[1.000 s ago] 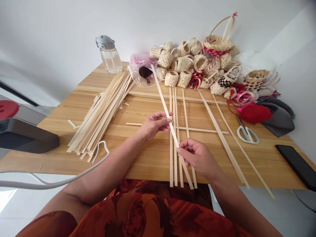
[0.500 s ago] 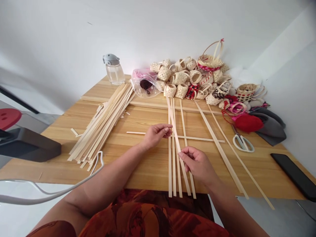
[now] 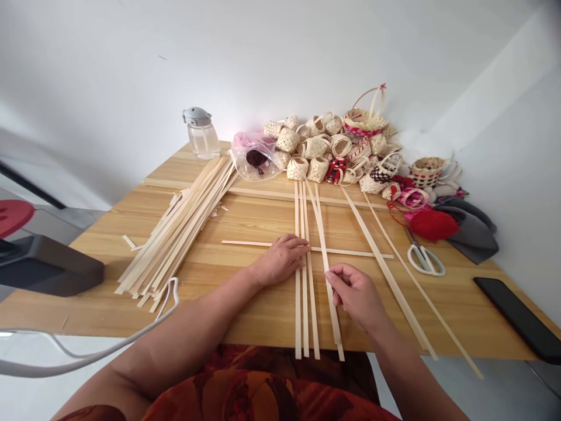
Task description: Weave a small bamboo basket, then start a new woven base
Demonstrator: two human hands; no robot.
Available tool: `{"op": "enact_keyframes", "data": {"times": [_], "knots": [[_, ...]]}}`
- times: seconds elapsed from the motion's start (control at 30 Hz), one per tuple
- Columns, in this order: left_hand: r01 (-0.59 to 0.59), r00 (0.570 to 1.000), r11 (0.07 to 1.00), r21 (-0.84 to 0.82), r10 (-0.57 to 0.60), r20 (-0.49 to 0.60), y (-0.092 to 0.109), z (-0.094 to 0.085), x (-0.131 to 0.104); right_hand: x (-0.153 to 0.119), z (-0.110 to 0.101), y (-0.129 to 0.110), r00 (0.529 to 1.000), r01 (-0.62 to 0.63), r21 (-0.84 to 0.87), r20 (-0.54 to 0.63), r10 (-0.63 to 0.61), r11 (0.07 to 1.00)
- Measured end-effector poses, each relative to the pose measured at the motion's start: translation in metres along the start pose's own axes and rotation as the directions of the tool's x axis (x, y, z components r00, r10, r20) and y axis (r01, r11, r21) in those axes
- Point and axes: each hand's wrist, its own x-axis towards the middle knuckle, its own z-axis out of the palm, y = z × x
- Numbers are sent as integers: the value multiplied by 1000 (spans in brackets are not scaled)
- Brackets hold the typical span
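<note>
Several long pale bamboo strips lie side by side on the wooden table, running away from me, crossed by one thin horizontal strip. My left hand rests flat, fingers pressing the strips where the horizontal one crosses them. My right hand pinches the rightmost strip, which lies down on the table beside the others.
A large bundle of strips lies at the left. Two more long strips angle to the right. Small woven baskets, a plastic bag, a jar, red yarn, scissors, a phone.
The strip that was held tilted in the air has come down flat beside the others. My left hand moved down onto the crossing. The camera tipped upward slightly.
</note>
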Motion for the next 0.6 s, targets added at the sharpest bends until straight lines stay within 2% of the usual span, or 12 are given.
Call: {"op": "enact_keyframes", "data": {"times": [0.23,0.37,0.6], "knots": [[-14,999,1000,5,13,29,1,0,-1,-2,0,5,996,-82,26,-15,83,996],[-14,1000,1000,21,13,25,4,2,-1,3,2,7,992,-124,-4,14,124,992],[-51,998,996,68,49,37,7,6,-1,9,4,12,989,-139,-50,48,142,989]]}}
